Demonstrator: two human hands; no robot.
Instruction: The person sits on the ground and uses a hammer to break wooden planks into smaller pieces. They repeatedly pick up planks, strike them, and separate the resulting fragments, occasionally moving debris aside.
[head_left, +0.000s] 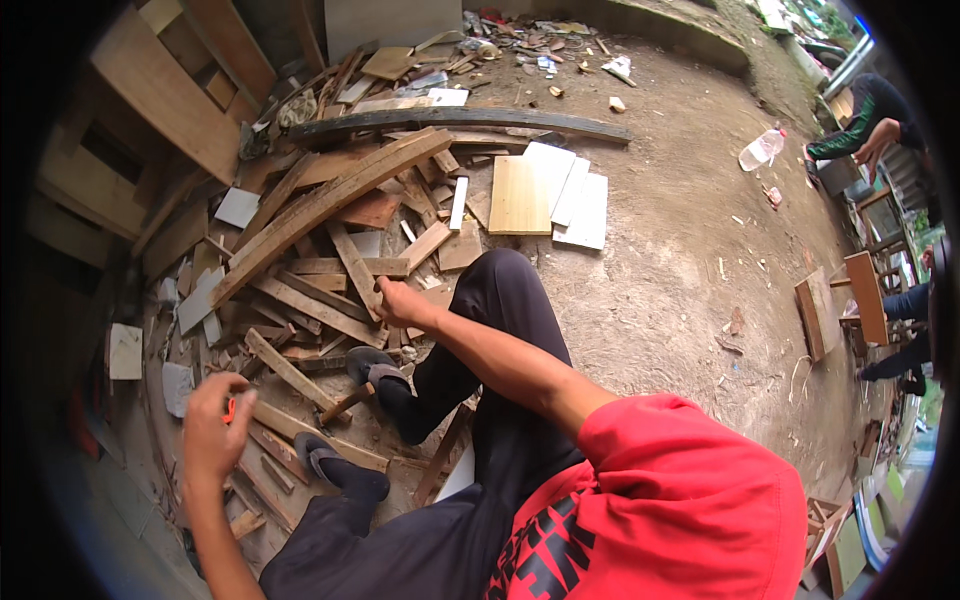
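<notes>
Right hand [402, 303] is out over the scrap pile, fingers curled shut around the end of a narrow wooden slat [353, 262] that lies angled up and away across other boards. Left hand [212, 428] is lower, at the near edge of the pile, fingers bent around a small orange thing [230, 409]; most of it is hidden, so what it is cannot be told. Between the two hands a hammer [347, 402] with a wooden handle lies on the planks, just beside the person's grey shoe [372, 366]. The pile itself is rough offcuts: weathered brown strips, split ends, short blocks, all crossing one another. One long curved beam [330, 200] runs diagonally over the top. Beyond it, on bare packed dirt [680, 260], lie a smooth pale wooden panel [520, 195] and flat white boards [585, 210] side by side. A clear plastic bottle [762, 149] sits well apart, toward another person's sleeve.
</notes>
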